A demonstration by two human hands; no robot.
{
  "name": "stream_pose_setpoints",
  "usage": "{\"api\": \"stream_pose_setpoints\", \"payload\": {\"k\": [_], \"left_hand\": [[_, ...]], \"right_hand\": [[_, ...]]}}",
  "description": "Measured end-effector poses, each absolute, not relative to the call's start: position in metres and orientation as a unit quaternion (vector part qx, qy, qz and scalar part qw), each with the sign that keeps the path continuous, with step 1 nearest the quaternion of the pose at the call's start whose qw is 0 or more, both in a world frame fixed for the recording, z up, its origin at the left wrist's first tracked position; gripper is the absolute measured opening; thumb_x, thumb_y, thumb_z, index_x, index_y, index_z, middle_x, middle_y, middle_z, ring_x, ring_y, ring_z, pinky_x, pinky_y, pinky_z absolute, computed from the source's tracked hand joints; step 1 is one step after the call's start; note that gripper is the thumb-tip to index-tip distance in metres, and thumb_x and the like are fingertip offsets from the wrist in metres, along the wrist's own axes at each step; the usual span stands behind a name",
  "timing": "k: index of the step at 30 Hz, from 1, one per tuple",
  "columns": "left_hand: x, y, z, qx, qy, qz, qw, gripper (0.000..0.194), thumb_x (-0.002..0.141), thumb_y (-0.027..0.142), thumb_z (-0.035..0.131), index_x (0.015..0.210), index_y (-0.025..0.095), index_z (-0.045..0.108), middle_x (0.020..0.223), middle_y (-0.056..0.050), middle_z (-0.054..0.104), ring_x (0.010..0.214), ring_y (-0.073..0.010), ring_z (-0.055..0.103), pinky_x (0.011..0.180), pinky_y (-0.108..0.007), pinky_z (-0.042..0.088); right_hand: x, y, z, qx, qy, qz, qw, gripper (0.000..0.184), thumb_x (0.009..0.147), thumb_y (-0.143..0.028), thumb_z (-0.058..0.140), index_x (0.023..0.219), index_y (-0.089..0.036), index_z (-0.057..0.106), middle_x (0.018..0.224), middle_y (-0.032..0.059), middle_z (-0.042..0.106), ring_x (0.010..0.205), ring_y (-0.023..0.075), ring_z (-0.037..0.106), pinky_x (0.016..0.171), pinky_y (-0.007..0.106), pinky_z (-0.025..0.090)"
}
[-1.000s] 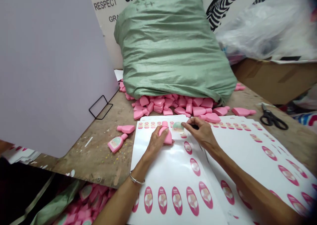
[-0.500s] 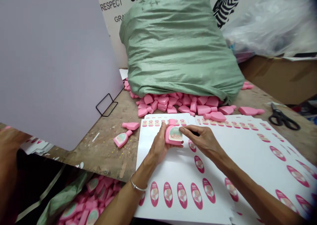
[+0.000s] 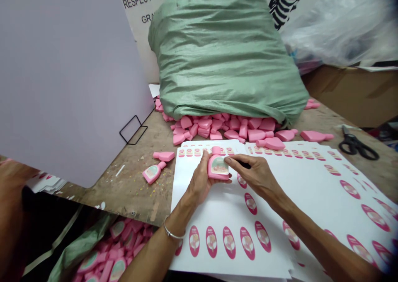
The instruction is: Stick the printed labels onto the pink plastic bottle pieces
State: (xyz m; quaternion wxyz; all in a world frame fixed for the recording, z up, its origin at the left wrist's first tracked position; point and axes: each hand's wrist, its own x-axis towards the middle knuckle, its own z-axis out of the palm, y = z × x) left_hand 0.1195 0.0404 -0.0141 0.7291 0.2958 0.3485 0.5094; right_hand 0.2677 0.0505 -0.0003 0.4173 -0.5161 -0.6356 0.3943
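My left hand (image 3: 199,177) is wrapped round a small pink plastic bottle (image 3: 215,149), held upright above the printed sheets. A pale green and cream sticker (image 3: 219,166) covers most of the bottle's front. At the sticker's upper right edge, the thumb and fingertips of my right hand (image 3: 253,170) are pinched together. Something dark shows between that hand's fingers; I cannot make out what it is. Under both hands lie white sticker sheets (image 3: 214,211) with pink oval labels along their lower part and smaller labels across the top.
A green sack (image 3: 230,62) stands behind a heap of pink bottles (image 3: 205,126). A labelled bottle (image 3: 152,172) and another bottle (image 3: 164,155) lie left of the sheets. Black scissors (image 3: 357,145) rest at right. Below the table's left edge, an open sack holds more bottles (image 3: 124,240). A grey panel (image 3: 74,79) stands left.
The sticker now sits more squarely on the bottle's front, where its right side stuck out before. My right fingertips have shifted slightly left with its edge. My left hand keeps its hold.
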Motion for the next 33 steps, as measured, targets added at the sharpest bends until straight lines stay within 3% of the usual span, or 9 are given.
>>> {"api": "stream_pose_setpoints", "payload": {"k": [10,15,19,23,27,31,33], "left_hand": [[0.116,0.040,-0.012,0.285,0.336,0.506,0.741,0.049,0.092,0.050,0.037,0.104,0.010,0.062,0.090,-0.012,0.067,0.072,-0.0196,0.066,0.068,-0.036,0.057],[0.115,0.038,-0.012,0.321,0.312,0.511,0.734,0.024,0.084,0.031,0.058,0.100,0.014,0.058,0.089,-0.005,0.063,0.074,-0.0171,0.064,0.073,-0.037,0.056],[0.115,0.036,-0.009,0.367,0.325,0.505,0.710,0.034,0.071,0.016,0.070,0.102,0.016,0.054,0.086,-0.002,0.059,0.073,-0.0131,0.060,0.077,-0.037,0.055],[0.113,0.034,-0.007,0.370,0.321,0.502,0.713,0.043,0.071,0.016,0.070,0.109,0.016,0.051,0.089,-0.002,0.059,0.075,-0.0125,0.059,0.081,-0.038,0.054],[0.110,0.032,-0.009,0.367,0.302,0.485,0.734,0.043,0.073,0.018,0.069,0.112,0.016,0.050,0.095,-0.005,0.062,0.081,-0.0152,0.062,0.087,-0.040,0.051],[0.111,0.024,-0.009,0.378,0.298,0.458,0.747,0.044,0.073,0.017,0.069,0.113,0.019,0.052,0.100,-0.004,0.062,0.088,-0.0170,0.062,0.089,-0.039,0.050],[0.112,0.016,-0.006,0.399,0.300,0.439,0.747,0.045,0.075,0.019,0.069,0.116,0.020,0.051,0.104,-0.005,0.061,0.091,-0.0184,0.062,0.090,-0.039,0.050]], "right_hand": [[0.264,0.051,-0.002,-0.512,-0.635,0.384,0.432,0.030,0.076,-0.047,0.065,0.084,-0.019,0.074,0.083,0.0038,0.073,0.077,0.0222,0.065,0.069,0.031,0.050],[0.265,0.052,-0.003,-0.510,-0.644,0.370,0.434,0.027,0.077,-0.045,0.065,0.084,-0.020,0.073,0.085,0.0033,0.073,0.078,0.0211,0.065,0.072,0.031,0.050],[0.264,0.051,-0.005,-0.511,-0.652,0.351,0.436,0.027,0.079,-0.045,0.063,0.082,-0.020,0.072,0.084,0.0029,0.072,0.076,0.0192,0.065,0.071,0.029,0.049],[0.269,0.054,-0.007,-0.547,-0.671,0.304,0.399,0.034,0.078,-0.051,0.061,0.093,-0.020,0.069,0.085,0.0043,0.070,0.074,0.0196,0.064,0.068,0.031,0.049],[0.278,0.059,-0.008,-0.602,-0.668,0.235,0.369,0.047,0.073,-0.056,0.063,0.106,-0.023,0.062,0.101,0.0070,0.068,0.090,0.0251,0.064,0.079,0.039,0.050],[0.271,0.059,-0.012,-0.531,-0.658,0.377,0.378,0.070,0.063,-0.053,0.074,0.122,-0.024,0.050,0.119,0.0087,0.060,0.106,0.0245,0.059,0.085,0.035,0.051],[0.268,0.062,-0.017,-0.500,-0.662,0.433,0.352,0.071,0.062,-0.053,0.075,0.121,-0.022,0.052,0.116,0.0086,0.061,0.099,0.0235,0.061,0.077,0.032,0.052]]}}
